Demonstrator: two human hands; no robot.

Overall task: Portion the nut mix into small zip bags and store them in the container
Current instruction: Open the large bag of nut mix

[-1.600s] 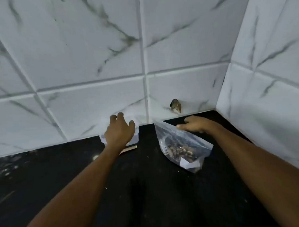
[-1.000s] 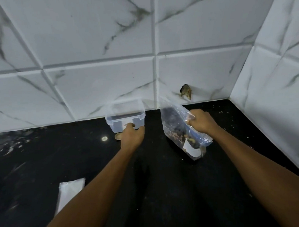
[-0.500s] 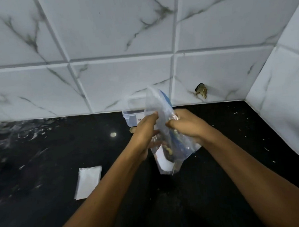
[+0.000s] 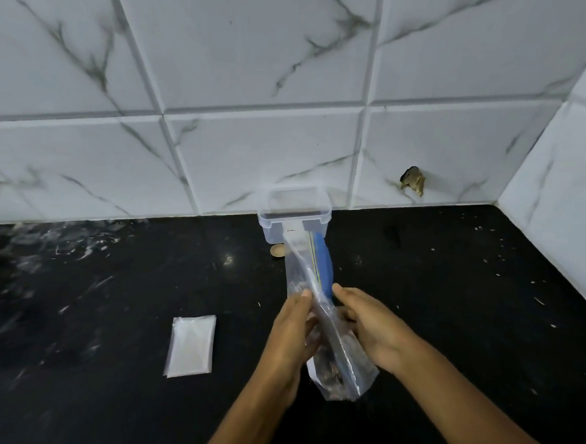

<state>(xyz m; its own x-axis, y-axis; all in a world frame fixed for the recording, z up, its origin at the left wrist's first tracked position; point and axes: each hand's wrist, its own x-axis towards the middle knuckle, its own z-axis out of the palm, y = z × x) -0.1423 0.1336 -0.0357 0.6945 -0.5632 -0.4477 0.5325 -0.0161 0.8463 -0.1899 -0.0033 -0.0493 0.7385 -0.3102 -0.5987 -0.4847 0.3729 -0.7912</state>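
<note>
Both hands, left (image 4: 294, 325) and right (image 4: 366, 322), grasp the nut bag (image 4: 327, 351); tugging its seal, seemingly shut, could scatter nuts across the counter (image 4: 125, 413).

A clear bag of nuts (image 4: 337, 350) with a blue top stands upright in front of the container (image 4: 294, 215). That clear, lidless tub sits against the tiled wall. A flat small bag (image 4: 190, 345) lies well left of the nut bag.

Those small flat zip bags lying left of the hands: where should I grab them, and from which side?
Probably pinch the near short edge of the small zip bags, coming in low from the front with the left hand. They lie flat on the black counter, so there is little to wrap; an edge must be lifted first. That hand now holds the nut mix bag.
</note>
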